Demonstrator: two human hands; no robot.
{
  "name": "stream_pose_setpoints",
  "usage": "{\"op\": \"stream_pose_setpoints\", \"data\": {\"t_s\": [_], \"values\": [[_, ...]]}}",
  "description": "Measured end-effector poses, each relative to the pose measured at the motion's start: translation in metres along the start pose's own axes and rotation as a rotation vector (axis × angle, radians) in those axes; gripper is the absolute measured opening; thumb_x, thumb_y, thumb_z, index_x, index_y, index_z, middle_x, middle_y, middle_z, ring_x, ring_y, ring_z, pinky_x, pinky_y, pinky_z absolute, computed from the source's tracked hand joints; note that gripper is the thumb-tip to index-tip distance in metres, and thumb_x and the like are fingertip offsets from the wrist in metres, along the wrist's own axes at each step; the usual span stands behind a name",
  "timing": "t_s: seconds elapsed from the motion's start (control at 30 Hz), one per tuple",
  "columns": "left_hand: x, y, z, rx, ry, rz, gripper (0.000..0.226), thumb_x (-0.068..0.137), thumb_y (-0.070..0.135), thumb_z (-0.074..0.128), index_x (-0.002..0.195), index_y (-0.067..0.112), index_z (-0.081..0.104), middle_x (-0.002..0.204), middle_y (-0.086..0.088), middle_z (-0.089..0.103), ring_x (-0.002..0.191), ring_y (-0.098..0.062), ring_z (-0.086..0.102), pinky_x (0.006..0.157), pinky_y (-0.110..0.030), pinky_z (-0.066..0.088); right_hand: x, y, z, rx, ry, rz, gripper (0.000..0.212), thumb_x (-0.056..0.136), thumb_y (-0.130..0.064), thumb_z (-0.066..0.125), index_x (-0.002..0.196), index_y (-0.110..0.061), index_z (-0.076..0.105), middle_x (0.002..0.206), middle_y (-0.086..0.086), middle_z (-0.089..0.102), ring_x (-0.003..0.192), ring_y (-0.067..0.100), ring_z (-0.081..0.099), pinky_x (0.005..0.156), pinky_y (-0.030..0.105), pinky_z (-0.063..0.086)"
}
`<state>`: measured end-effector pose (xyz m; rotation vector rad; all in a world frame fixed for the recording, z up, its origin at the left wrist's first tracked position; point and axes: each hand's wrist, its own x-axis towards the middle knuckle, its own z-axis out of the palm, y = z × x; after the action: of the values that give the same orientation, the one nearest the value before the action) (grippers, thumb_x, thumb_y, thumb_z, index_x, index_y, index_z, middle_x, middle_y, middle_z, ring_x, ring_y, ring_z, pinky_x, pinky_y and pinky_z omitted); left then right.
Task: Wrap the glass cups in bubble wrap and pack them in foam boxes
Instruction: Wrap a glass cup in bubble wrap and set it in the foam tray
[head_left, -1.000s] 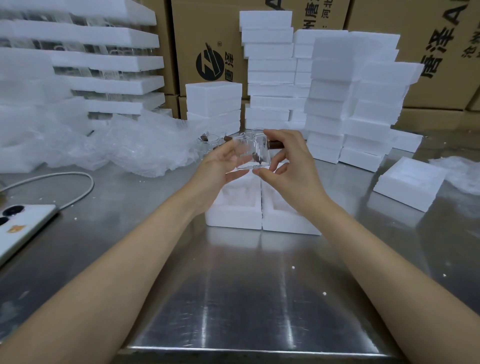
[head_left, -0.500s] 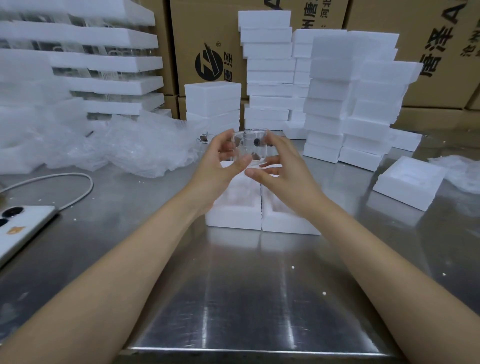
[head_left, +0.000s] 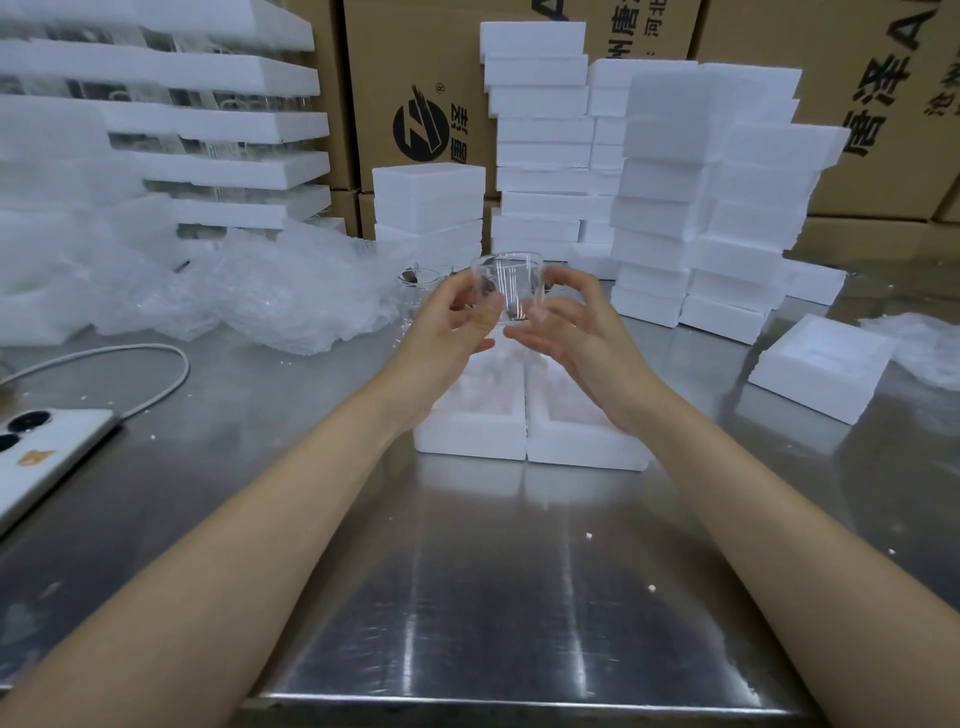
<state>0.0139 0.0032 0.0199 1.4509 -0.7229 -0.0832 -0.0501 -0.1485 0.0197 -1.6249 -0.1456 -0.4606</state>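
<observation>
Holding a clear glass cup (head_left: 511, 288) up in the centre of the frame, the left hand (head_left: 447, 332) and right hand (head_left: 582, 332) meet above two open foam boxes (head_left: 470, 434). The left fingers (head_left: 457, 291) are curled and pinch the cup's left wall, with the thumb near its lower edge. The right fingers (head_left: 574, 276) are loosely spread and bent around the cup's right side and base. The cup is upright, off the table (head_left: 493, 597), and has no wrap on it.

The two foam boxes sit side by side, touching, directly below the hands; pale padding shows inside them, but I cannot tell what it covers. A second glass cup (head_left: 421, 283) stands on the table just left of the held one, partly hidden by the left hand.

A heap of crumpled bubble wrap (head_left: 291, 296) lies at centre left, and another piece (head_left: 922, 348) at the right edge. Stacks of white foam boxes (head_left: 675, 208) rise behind the hands, with one shallow foam piece (head_left: 815, 374) set apart at the right. Foam trays (head_left: 218, 124) holding glassware fill the upper left, and printed cardboard cartons (head_left: 415, 78) line the back. A white phone (head_left: 41, 457) and a cable (head_left: 156, 384) lie at the lower left.
</observation>
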Motion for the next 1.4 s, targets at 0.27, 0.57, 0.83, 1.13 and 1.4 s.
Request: {"op": "stream_pose_setpoints", "data": {"t_s": [0.27,0.57,0.83,1.13,1.4], "values": [[-0.002,-0.005,-0.001,0.285,-0.002,0.101,0.074,0.076,0.041,0.072,0.139,0.049,0.033,0.117,0.008,0.036,0.107,0.000,0.051,0.082,-0.005,0.045,0.003,0.004,-0.002,-0.073,-0.020,0.034,0.050,0.078,-0.044,0.067,0.120,-0.021,0.054,0.128,-0.006,0.057,0.117,0.016,0.059,0.104,0.042,0.045],[0.011,-0.029,-0.070,0.786,0.663,0.145,0.035,0.092,0.012,0.056,0.127,0.013,0.057,0.132,-0.006,0.048,0.122,-0.015,0.042,0.099,-0.025,0.037,0.008,0.001,-0.005,0.371,-0.008,0.056,0.027,0.087,-0.028,0.056,0.105,-0.009,0.054,0.085,0.006,0.069,0.089,0.024,0.069,0.103,0.049,0.044],[0.011,-0.055,-0.106,0.757,0.647,-0.315,0.042,0.090,0.008,0.049,0.132,0.002,0.049,0.119,-0.023,0.060,0.110,-0.038,0.056,0.095,-0.038,0.042,0.006,0.000,-0.003,0.309,-0.039,0.067,0.043,0.089,-0.031,0.057,0.125,-0.009,0.047,0.105,0.010,0.060,0.105,0.020,0.063,0.104,0.046,0.045],[0.009,-0.048,-0.099,1.181,0.478,-0.433,0.019,0.090,0.020,0.055,0.096,0.008,0.068,0.104,-0.018,0.066,0.099,-0.038,0.061,0.082,-0.037,0.045,0.007,0.002,-0.003,0.229,-0.030,0.082,0.030,0.100,-0.026,0.046,0.125,-0.011,0.048,0.109,0.011,0.061,0.098,0.022,0.068,0.099,0.037,0.049],[0.011,-0.025,-0.082,1.265,0.779,0.254,0.037,0.089,0.029,0.054,0.062,0.007,0.067,0.088,-0.010,0.062,0.090,-0.033,0.054,0.079,-0.039,0.031,0.005,-0.001,-0.001,0.199,-0.014,0.096,0.018,0.100,-0.027,0.047,0.114,-0.020,0.055,0.110,0.010,0.062,0.100,0.027,0.067,0.095,0.033,0.051]]}}
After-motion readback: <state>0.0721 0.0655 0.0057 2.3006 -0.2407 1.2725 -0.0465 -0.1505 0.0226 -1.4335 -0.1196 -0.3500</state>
